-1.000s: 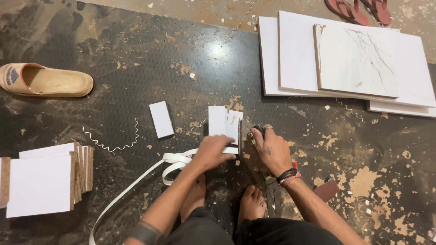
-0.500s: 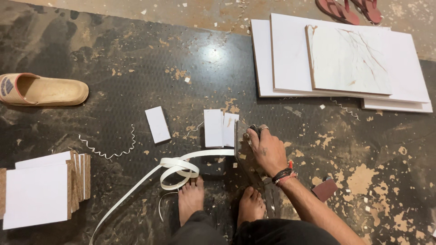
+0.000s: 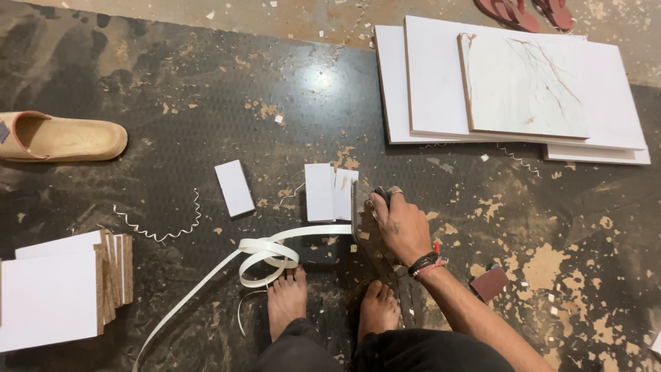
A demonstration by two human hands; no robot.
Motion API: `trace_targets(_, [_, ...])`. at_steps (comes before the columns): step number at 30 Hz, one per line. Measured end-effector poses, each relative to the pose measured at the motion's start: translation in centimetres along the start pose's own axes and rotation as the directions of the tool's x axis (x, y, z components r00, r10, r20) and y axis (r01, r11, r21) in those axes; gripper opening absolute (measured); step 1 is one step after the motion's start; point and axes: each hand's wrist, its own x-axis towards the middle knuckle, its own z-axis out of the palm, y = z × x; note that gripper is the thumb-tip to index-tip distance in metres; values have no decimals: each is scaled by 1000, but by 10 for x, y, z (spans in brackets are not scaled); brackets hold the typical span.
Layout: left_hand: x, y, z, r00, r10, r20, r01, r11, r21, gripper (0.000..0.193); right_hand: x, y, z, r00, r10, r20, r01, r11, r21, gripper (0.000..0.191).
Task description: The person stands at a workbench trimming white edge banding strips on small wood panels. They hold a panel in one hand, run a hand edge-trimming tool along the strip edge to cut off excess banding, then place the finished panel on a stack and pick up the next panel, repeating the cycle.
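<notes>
Dark, dusty floor lies under the right hand (image 3: pixel 398 226), which sits just right of centre, fingers curled down over a small dark tool (image 3: pixel 383 195) and pressing onto the edge of an upright board (image 3: pixel 363 231). The left hand is out of view. White edge-band strip (image 3: pixel 270 253) loops just left of that board, above two bare feet (image 3: pixel 330 306). Two small white pieces (image 3: pixel 330 192) lie just left of the hand. Stacked white panels (image 3: pixel 509 89) fill the upper right; a tan slipper (image 3: pixel 62 136) rests at the left edge.
</notes>
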Motion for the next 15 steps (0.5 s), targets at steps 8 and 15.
trace_targets(8, [0,-1,-3,1000,5,13,-5,999,-32,34,1,1,0,999,43,11,-42,998,-51,44])
trace_targets(15, [-8,-38,-149,971,197,-136,-239,819,-521,23,3,6,3,998,48,29,-46,997,-65,49])
